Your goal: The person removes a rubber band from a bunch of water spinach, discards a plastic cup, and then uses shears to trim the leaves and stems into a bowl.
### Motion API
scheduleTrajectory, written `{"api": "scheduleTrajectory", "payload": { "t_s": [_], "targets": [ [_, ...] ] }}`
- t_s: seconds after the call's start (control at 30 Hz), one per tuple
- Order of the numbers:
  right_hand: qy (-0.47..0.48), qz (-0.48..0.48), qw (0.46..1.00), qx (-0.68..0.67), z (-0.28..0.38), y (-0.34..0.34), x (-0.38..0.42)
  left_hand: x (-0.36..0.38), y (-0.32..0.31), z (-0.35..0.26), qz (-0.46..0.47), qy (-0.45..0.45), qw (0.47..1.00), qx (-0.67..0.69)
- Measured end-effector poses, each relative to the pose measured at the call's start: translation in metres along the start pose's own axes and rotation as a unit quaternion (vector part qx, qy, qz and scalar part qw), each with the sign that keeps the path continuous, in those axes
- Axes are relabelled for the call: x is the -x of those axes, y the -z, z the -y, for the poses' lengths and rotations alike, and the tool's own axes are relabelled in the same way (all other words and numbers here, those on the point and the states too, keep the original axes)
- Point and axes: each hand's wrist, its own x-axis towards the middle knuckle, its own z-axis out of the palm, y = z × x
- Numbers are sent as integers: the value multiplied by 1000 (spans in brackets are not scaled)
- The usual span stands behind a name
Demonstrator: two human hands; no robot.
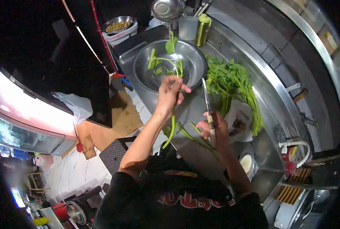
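Note:
My left hand (170, 94) pinches a long green stem (172, 128) with leaves at its top, over the near edge of a wide metal bowl (142, 70). Several leafy pieces (153, 61) show above the bowl. To the right, my right hand (214, 126) is wrapped round the handle of a knife (206, 95), its blade pointing up and away. Cut stems (193, 138) lie on the metal counter below my hands. A large heap of leafy greens (231, 78) lies right of the bowl.
A green bottle (202, 30) and a light container (188, 27) stand behind the bowl. At the right are a white hose (303, 152) and a white bowl (246, 163). A pan of small yellowish pieces (117, 26) sits at the back left, above a stool (114, 155).

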Motion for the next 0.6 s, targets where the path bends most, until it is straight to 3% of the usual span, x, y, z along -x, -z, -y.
{"api": "scheduleTrajectory", "payload": {
  "t_s": [0.1, 0.23, 0.3, 0.37, 0.43, 0.6],
  "targets": [
    [42, 58, 995, 70, 8, -9, -18, 0, 32, -2, 0, 22, 1000, -10],
    [-1, 39, 995, 89, 14, -24, -52, -2, 62, -6, -16, 19, 998, -62],
    [45, 67, 982, 173, 14, -22, -73, -4, 73, -6, -22, 19, 997, -70],
    [50, 60, 982, 170, 21, -28, -84, -6, 79, -8, -34, 8, 991, -128],
    [-25, 78, 984, 160, 33, -34, -94, -10, 85, -8, -26, 13, 991, -129],
    [-4, 93, 977, 189, 23, -38, -113, -20, 91, -6, -20, 13, 988, -150]
  ]
}}
